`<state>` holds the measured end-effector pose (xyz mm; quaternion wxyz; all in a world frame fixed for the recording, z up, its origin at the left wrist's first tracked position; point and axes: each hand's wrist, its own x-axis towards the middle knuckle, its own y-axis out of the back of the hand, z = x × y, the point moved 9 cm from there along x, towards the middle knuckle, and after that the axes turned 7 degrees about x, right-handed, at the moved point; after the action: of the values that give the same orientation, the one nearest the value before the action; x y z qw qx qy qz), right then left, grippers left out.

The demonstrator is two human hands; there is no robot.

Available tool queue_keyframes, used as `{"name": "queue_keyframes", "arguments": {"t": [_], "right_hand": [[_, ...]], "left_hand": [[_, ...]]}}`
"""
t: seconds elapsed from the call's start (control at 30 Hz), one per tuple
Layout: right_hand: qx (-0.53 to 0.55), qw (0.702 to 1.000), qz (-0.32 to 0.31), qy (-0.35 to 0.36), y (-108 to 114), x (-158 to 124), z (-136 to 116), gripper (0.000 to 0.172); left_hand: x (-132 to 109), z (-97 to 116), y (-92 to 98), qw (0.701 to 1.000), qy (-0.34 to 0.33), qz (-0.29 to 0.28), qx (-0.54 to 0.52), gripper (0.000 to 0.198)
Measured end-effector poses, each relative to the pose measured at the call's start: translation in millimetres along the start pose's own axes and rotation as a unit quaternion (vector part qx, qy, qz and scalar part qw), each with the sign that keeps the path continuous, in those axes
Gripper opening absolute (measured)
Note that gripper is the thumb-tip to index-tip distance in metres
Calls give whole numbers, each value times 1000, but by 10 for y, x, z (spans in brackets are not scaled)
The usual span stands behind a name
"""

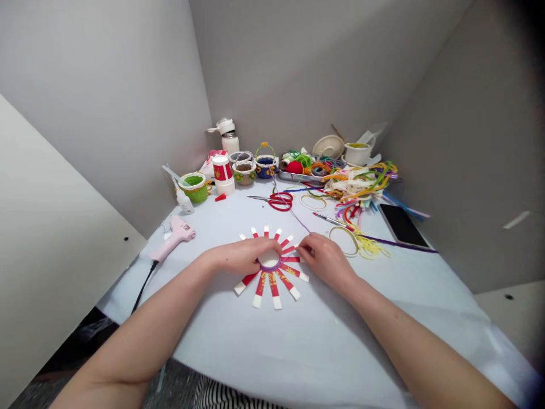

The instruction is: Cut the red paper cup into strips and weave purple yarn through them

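A paper cup cut into red and white strips [273, 287] lies splayed flat on the table, its strips spreading out like rays around a round white base. Purple yarn [301, 220] winds around the base and runs up toward the back of the table. My left hand [244, 255] grips the cup at the left of its base, fingers curled over the rim. At the right side, my right hand [324, 257] pinches the purple yarn near the strip ends. Its fingertips partly hide the yarn.
Red-handled scissors [280, 201], a pen [332, 220] and gold rings [344, 241] lie beyond the hands. A pink glue gun [174, 237] is at left, a phone [403, 226] at right. Small woven baskets [244, 173] and a tray [298, 176] of yarn stand behind.
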<state>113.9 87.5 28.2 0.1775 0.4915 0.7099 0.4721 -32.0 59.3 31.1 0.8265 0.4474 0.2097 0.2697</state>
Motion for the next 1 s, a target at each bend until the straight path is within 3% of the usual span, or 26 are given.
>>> {"name": "queue_keyframes", "arguments": {"t": [0.07, 0.23, 0.43, 0.53, 0.63, 0.73, 0.8, 0.83, 0.9, 1.0], "right_hand": [[-3, 999, 24, -20, 11, 22, 78, 17], [18, 999, -17, -19, -95, 21, 138, 16], [47, 998, -26, 16, -84, -19, 106, 16], [34, 996, -50, 59, -2, -63, 11, 22], [35, 995, -42, 84, 234, 47, -56, 29], [73, 995, 12, 62, 576, 490, -26, 25], [137, 989, 54, -24, 743, 945, 125, 17], [190, 976, 60, -90, 746, 1180, 238, 15], [218, 964, 64, -141, 691, 1647, 302, 16], [256, 941, 32, -220, 393, 2183, 374, 22]], "left_hand": [[8, 10, -24, 1000, -4, -1, -1, 59], [19, 6, -37, 1000, -10, 3, -10, 62], [17, 87, 64, 996, -59, 63, -20, 59], [20, 82, 84, 997, -34, 66, -34, 61], [36, 41, 81, 996, 18, 71, -45, 69], [78, 65, 50, 995, 14, 94, -27, 66], [115, 60, -6, 995, 8, 102, -13, 66], [132, 50, -49, 995, 6, 98, -7, 66], [149, 21, -83, 994, 6, 109, -4, 64], [151, 2, -96, 993, 3, 116, -2, 62]]}}
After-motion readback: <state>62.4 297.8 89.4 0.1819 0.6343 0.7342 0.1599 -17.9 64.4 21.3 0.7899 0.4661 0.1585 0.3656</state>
